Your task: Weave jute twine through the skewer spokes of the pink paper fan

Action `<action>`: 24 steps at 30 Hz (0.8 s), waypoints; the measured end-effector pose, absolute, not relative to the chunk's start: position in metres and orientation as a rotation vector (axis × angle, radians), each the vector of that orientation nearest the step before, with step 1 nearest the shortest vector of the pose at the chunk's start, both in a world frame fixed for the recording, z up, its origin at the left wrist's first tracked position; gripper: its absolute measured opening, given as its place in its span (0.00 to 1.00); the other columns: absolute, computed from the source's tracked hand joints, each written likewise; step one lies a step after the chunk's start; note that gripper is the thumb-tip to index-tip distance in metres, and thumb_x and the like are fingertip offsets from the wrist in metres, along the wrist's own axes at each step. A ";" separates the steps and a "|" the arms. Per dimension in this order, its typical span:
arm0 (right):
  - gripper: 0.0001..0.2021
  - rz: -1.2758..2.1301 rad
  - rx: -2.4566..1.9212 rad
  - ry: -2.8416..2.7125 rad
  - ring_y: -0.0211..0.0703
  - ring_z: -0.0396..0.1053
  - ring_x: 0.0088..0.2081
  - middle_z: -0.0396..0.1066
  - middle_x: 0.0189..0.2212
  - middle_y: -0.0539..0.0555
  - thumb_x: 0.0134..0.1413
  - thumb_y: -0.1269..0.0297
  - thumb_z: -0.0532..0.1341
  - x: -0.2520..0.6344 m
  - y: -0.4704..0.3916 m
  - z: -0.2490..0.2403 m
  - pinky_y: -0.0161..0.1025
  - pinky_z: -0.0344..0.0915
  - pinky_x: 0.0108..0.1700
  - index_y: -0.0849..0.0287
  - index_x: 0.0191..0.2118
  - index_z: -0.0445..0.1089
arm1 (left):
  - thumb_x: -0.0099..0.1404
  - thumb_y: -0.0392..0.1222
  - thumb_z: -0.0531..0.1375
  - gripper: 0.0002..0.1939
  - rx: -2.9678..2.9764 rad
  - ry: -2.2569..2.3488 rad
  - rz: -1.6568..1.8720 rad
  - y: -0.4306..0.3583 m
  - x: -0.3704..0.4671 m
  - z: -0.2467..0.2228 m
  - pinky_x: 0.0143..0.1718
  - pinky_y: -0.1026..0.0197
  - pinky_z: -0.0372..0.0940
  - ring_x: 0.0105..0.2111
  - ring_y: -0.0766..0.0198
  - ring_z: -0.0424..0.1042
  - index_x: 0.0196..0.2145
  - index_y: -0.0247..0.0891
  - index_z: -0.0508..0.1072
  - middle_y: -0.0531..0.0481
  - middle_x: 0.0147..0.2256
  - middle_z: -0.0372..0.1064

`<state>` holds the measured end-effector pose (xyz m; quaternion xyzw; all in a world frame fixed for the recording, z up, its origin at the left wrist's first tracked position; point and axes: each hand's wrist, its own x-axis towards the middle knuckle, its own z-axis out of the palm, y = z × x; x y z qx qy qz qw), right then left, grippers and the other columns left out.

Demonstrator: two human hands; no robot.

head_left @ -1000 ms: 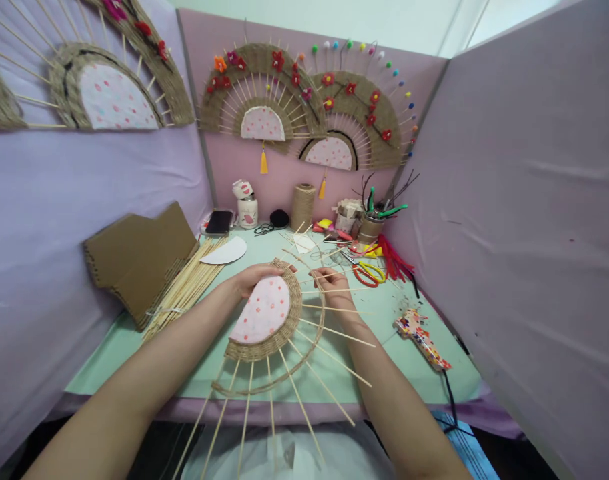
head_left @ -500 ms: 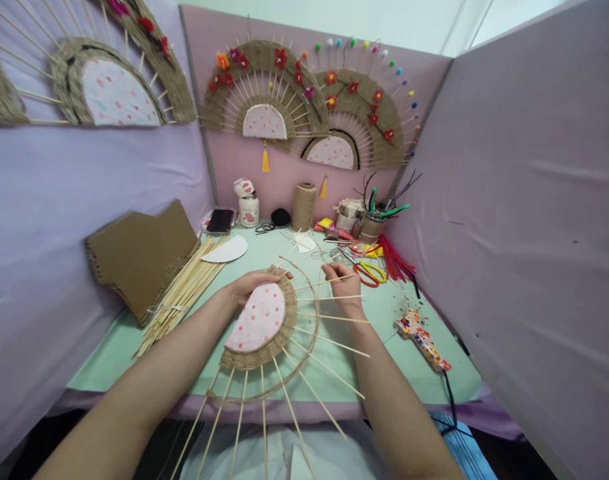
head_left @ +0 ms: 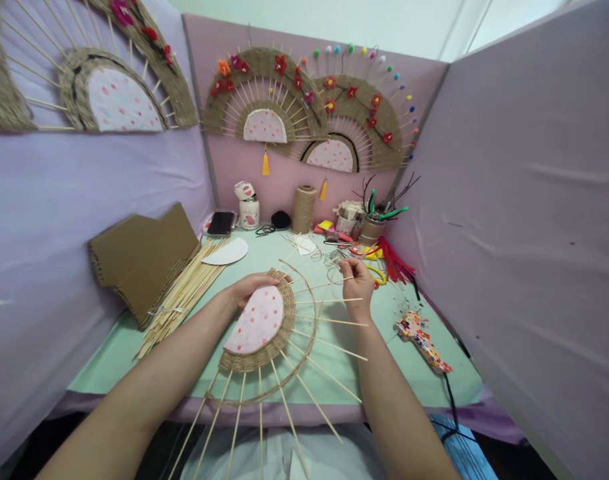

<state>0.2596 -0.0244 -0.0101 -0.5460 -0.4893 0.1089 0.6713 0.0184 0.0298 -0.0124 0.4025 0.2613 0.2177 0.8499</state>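
Observation:
My left hand (head_left: pixel 257 287) grips a half-round woven fan (head_left: pixel 280 333) by its upper edge, thumb on the twine band. Its centre is a pink, red-dotted half disc (head_left: pixel 258 320), and thin bamboo sticks (head_left: pixel 329 341) radiate outward. Across the sticks, apart from the woven band, runs an open arc of brown twine (head_left: pixel 314 327). My right hand (head_left: pixel 358 285) is closed in a pinch beside the upper right stick tips. It seems to hold the twine's loose end, though the strand at the fingertips is very thin.
Bundled sticks (head_left: pixel 184 293), a white half disc (head_left: pixel 227 252) and cardboard (head_left: pixel 141 257) lie left. A twine spool (head_left: pixel 303 210) and a tool pot (head_left: pixel 371 230) stand behind. Scissors (head_left: pixel 379 275) and a patterned glue gun (head_left: pixel 424 341) lie right. Finished fans (head_left: pixel 264 63) hang on the partitions.
My right hand has moved right and slightly outward, away from the fan, still pinched. It now covers more of the scissors. My left hand and the fan have barely moved.

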 end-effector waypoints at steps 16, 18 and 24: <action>0.15 0.761 -1.040 -1.029 0.32 0.55 0.20 0.62 0.20 0.47 0.40 0.53 0.64 0.283 0.000 -0.011 0.33 0.53 0.23 0.60 0.29 0.68 | 0.53 0.33 0.61 0.14 0.852 0.580 0.425 0.030 0.021 -0.019 0.30 0.62 0.68 0.27 0.60 0.75 0.40 0.29 0.72 0.43 0.29 0.75; 0.15 0.905 -1.014 -1.049 0.31 0.54 0.20 0.61 0.19 0.46 0.38 0.53 0.65 0.286 0.003 -0.004 0.32 0.51 0.23 0.60 0.29 0.68 | 0.53 0.33 0.61 0.15 0.855 0.582 0.437 0.031 0.019 -0.019 0.30 0.62 0.68 0.27 0.60 0.75 0.40 0.29 0.72 0.43 0.29 0.75; 0.15 1.179 -1.029 -1.209 0.29 0.55 0.20 0.61 0.20 0.46 0.37 0.54 0.67 0.294 0.015 0.021 0.31 0.52 0.22 0.61 0.28 0.69 | 0.54 0.33 0.61 0.17 0.859 0.534 0.422 0.032 0.015 -0.014 0.31 0.61 0.68 0.28 0.60 0.75 0.43 0.29 0.71 0.43 0.30 0.75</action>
